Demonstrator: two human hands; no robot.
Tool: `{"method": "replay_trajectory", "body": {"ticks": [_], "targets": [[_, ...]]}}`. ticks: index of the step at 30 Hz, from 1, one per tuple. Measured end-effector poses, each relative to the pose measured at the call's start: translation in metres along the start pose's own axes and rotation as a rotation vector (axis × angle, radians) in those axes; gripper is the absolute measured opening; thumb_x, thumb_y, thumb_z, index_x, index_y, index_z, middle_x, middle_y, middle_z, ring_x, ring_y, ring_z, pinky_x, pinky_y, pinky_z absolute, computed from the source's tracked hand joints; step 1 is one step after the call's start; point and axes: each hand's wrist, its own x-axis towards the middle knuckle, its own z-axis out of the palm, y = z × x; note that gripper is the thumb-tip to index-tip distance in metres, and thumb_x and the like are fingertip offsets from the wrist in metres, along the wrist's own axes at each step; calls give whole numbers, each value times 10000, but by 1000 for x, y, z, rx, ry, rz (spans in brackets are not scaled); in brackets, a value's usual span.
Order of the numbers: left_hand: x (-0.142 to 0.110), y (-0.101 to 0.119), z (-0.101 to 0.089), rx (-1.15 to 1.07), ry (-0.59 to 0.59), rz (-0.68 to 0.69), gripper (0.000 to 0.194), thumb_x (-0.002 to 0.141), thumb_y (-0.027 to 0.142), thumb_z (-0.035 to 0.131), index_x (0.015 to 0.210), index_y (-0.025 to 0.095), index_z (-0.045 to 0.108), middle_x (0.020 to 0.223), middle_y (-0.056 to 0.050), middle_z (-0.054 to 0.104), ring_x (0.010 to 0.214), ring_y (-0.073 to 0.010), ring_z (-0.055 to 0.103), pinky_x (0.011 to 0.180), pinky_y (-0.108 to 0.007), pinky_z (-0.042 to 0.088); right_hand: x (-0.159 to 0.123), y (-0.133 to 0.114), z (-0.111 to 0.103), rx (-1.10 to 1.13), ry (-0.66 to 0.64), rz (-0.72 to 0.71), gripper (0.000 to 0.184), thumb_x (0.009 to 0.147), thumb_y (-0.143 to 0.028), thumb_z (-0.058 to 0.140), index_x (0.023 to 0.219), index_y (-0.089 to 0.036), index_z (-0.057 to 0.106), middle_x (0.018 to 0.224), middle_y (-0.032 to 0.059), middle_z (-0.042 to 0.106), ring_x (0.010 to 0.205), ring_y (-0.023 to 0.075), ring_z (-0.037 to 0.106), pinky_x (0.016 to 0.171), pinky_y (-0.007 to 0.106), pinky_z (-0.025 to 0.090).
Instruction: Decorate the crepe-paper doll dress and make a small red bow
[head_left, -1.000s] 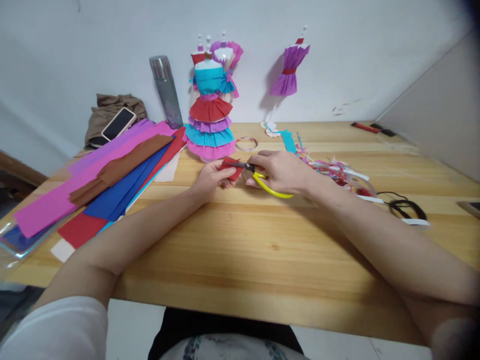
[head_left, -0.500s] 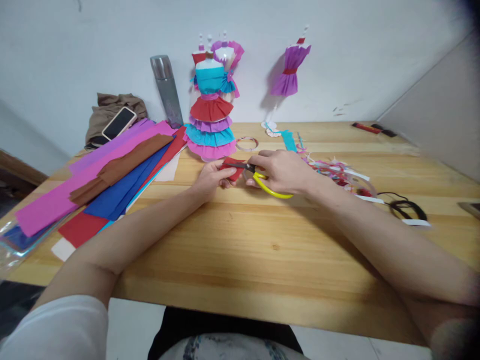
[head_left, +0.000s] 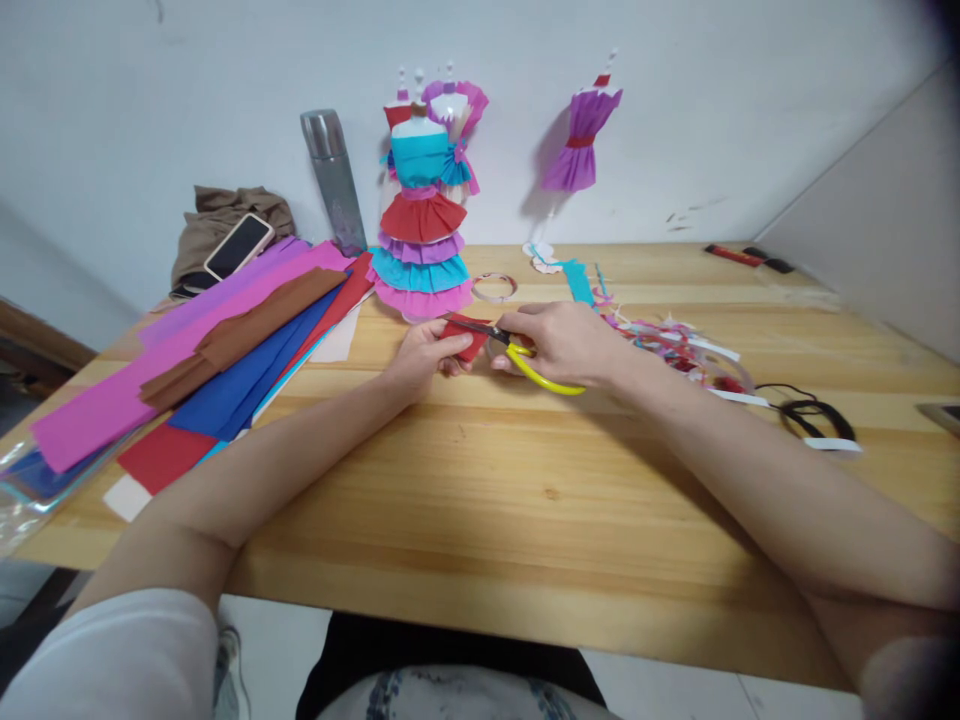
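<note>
My left hand (head_left: 429,352) pinches a small piece of red crepe paper (head_left: 471,348) between thumb and fingers, above the middle of the table. My right hand (head_left: 559,343) grips yellow-handled scissors (head_left: 536,372). Their dark blades point left and lie along the upper edge of the red paper. Whether the blades are fully closed I cannot tell. Just behind my hands stands a small dress form (head_left: 420,215) in a tiered paper dress of blue, red, purple and pink. A roll of tape (head_left: 495,287) lies beside its base.
Coloured crepe paper strips (head_left: 247,350) spread over the table's left, with a phone (head_left: 240,246) and a grey bottle (head_left: 334,185) behind. A purple-dressed form (head_left: 583,150) stands at the wall. Paper scraps (head_left: 682,350) and a black cord (head_left: 816,420) lie on the right.
The scissor blades have shifted slightly up along the red paper's upper edge. Both hands stay almost in place. A shoe has come into view on the floor at lower left.
</note>
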Motion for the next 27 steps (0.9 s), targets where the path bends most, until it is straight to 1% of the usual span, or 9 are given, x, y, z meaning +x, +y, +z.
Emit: {"method": "replay_trajectory", "body": {"ticks": [4,9,13,16,19,23,25,27], "targets": [[0,1,0,17,-4,-13,230,743,319,843,761,127,719,690,-44,736,518,-91,615,463,-195,417,-1,-2,-2,24,-12,-2,421,1034,-487,587,1189,-119,719,992,176,753,845,251,647,694,304,289],[-1,2,-1,14,-17,-6,235,745,320,851,769,127,719,683,-38,730,515,-89,609,462,-196,417,-1,-3,-3,26,-17,2,374,1037,-448,596,1150,-114,724,950,169,747,788,224,619,678,296,280],[-1,2,0,13,-13,-2,234,741,319,850,757,131,711,670,-29,720,507,-85,603,457,-191,414,1,-1,-1,54,0,-29,360,1039,-425,583,1138,-107,720,906,152,740,704,193,564,661,293,272],[-1,3,0,22,-4,-11,237,751,325,846,759,134,707,665,-25,715,505,-82,600,457,-186,410,1,0,0,71,-4,-51,356,1035,-416,581,1111,-98,724,885,150,740,676,186,548,655,291,278],[-2,4,0,24,-16,-4,249,755,334,854,783,132,712,685,-28,723,506,-80,599,460,-189,412,1,0,0,59,-11,-29,363,1026,-418,582,1101,-95,730,901,165,748,693,198,582,652,289,289],[-2,3,-1,39,-12,-6,285,756,356,871,802,127,708,724,-45,743,513,-79,602,467,-192,410,1,0,-2,47,20,34,408,1007,-452,583,1154,-105,738,967,183,770,774,237,654,656,289,301],[0,1,-1,14,17,-9,289,747,351,872,806,124,703,739,-49,748,509,-77,598,465,-193,405,1,1,-6,18,48,57,427,1004,-456,576,1166,-100,746,951,185,776,810,260,671,656,294,299],[2,0,-2,-44,82,-4,273,742,333,860,813,127,695,744,-43,748,506,-75,593,461,-193,398,-1,2,-13,5,48,50,420,994,-453,584,1134,-99,762,889,171,772,798,264,669,654,300,293]]}}
